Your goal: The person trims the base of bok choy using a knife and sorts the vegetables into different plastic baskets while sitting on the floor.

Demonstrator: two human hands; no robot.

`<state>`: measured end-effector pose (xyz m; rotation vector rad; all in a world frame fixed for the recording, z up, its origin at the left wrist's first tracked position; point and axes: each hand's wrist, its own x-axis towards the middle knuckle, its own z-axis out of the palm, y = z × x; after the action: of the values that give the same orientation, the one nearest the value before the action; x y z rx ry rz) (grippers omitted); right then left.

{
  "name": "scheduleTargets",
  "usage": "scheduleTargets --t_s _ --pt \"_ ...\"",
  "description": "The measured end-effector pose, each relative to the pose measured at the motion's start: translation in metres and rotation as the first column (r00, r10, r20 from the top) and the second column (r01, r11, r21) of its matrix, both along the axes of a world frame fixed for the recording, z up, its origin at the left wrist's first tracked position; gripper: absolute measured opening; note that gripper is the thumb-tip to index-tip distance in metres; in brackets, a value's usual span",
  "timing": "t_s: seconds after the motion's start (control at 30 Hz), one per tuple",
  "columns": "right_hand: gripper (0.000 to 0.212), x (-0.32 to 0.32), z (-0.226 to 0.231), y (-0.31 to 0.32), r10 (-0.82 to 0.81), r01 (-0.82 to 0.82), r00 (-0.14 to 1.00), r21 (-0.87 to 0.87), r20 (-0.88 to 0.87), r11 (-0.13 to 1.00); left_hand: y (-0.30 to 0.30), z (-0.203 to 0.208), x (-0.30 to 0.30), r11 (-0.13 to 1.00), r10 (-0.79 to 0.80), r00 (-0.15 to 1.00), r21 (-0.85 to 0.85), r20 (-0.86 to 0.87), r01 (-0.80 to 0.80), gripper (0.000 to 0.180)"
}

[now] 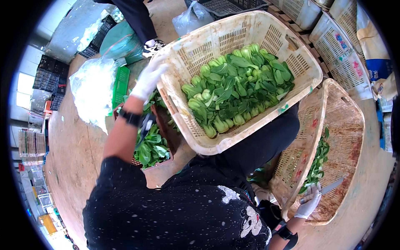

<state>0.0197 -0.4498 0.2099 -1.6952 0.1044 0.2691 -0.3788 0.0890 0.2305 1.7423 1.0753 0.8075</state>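
Bunched leafy greens (237, 87) are heaped inside a cream slatted basket (221, 35), which is tilted across the person's lap. Dark, glossy leaves are crowded toward the middle, while pale, bulbous stem ends are turned outward along the edges. The basket's walls are stained brown, and its rim is marked with green smears. The white-gloved left hand (149, 80) is held at the basket's left edge; whether the rim is gripped cannot be told. A knife (333, 185) is clasped in the gloved right hand (309, 203), over a second, brown-stained basket (343, 125) where loose leaves (318, 160) are held.
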Motion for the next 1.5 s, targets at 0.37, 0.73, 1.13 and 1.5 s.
scheduleTargets --t_s 0.37,0.73,1.13,1.5 --pt "0.022 -0.009 -0.056 -0.011 -0.240 0.255 0.963 -0.117 0.124 0.960 0.056 -0.310 0.070 0.755 -0.579 -0.091 -0.575 -0.810 0.316 0.043" --pt "0.025 -0.012 -0.060 -0.009 -0.176 0.213 0.965 -0.190 0.194 0.958 0.043 -0.258 0.062 0.837 -0.544 0.143 -0.523 -0.827 0.160 0.063" --pt "0.034 -0.021 -0.015 0.028 -0.168 0.170 0.976 -0.003 0.139 0.985 -0.013 0.036 0.209 0.759 -0.574 0.766 -0.163 0.290 0.631 0.083" --pt "0.066 -0.017 0.105 0.050 0.293 -0.314 0.824 -0.040 0.486 0.949 -0.272 0.085 0.359 0.366 -0.924 0.373 0.453 0.078 0.813 0.072"
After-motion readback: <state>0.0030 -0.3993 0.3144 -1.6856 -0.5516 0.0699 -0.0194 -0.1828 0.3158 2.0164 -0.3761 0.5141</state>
